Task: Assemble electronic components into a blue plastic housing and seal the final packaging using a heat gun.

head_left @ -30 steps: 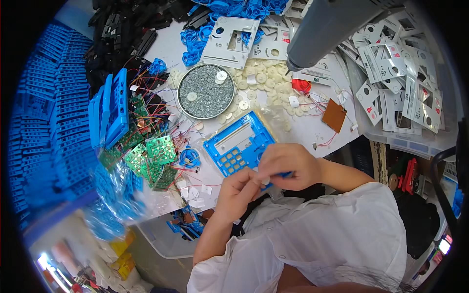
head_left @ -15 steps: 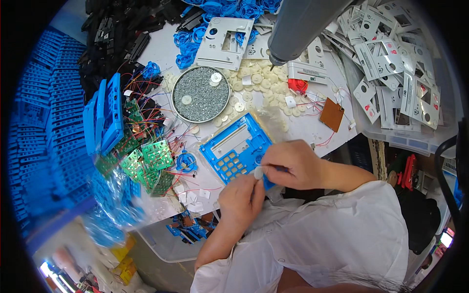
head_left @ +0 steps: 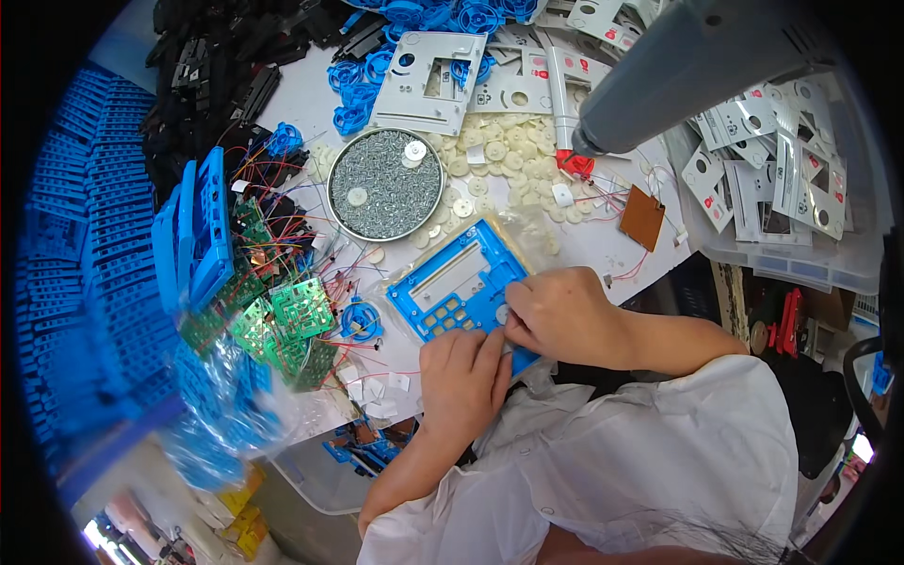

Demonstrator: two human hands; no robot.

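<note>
A blue plastic casing [head_left: 485,259] with a block of square key holes lies tilted on clear plastic film in front of me. My left hand [head_left: 463,381] rests over its near left edge, fingers lying flat across the lower key holes. At the casing's right side, my right hand [head_left: 570,318] is closed, thumb and fingertips pinching a small white plastic disc [head_left: 502,314] against the blue surface. The fingers partly cover the disc. Beyond the casing stands a round tin of small metal screws [head_left: 384,193], a few white discs lying on top.
Loose white discs [head_left: 513,146] spread behind the casing. A grey power screwdriver [head_left: 678,80] hangs over the back right. Green circuit boards [head_left: 301,309] with wires lie left, beside stacked blue casings [head_left: 202,226]. White panels [head_left: 810,179] fill a clear bin at right.
Both hands have come down onto the casing; the white disc went from between my fingers to its surface. My left fingers have flattened out. The screwdriver has swung right and nearer.
</note>
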